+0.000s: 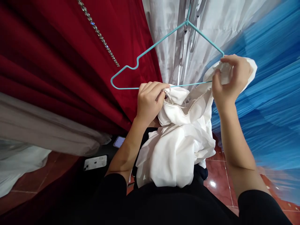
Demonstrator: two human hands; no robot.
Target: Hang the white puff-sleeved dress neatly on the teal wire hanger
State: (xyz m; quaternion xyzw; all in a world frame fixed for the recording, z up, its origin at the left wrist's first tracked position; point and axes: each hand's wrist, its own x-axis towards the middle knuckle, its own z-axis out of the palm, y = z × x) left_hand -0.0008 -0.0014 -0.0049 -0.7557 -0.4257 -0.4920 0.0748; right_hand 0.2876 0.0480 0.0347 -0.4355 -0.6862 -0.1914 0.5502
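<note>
A light blue hanger [161, 40] hangs by its hook in front of me. Its right shoulder runs into the sleeve of a white dress [175, 150] with a pearl-beaded neckline, which drapes down over my lap. My right hand [231, 78] pinches the sleeve and the right end of the hanger between thumb and fingers. My left hand [151, 100] grips the dress near the beaded edge at the hanger's lower bar. The hanger's left shoulder is bare, left of my left hand.
Red fabric [70, 62] with a jewelled strip [99, 34] hangs at the left, white fabric [161, 28] behind the hanger, blue tulle [269, 103] at the right. A white phone [95, 162] and another phone [119, 142] lie on a black surface. The floor [220, 178] is red tile.
</note>
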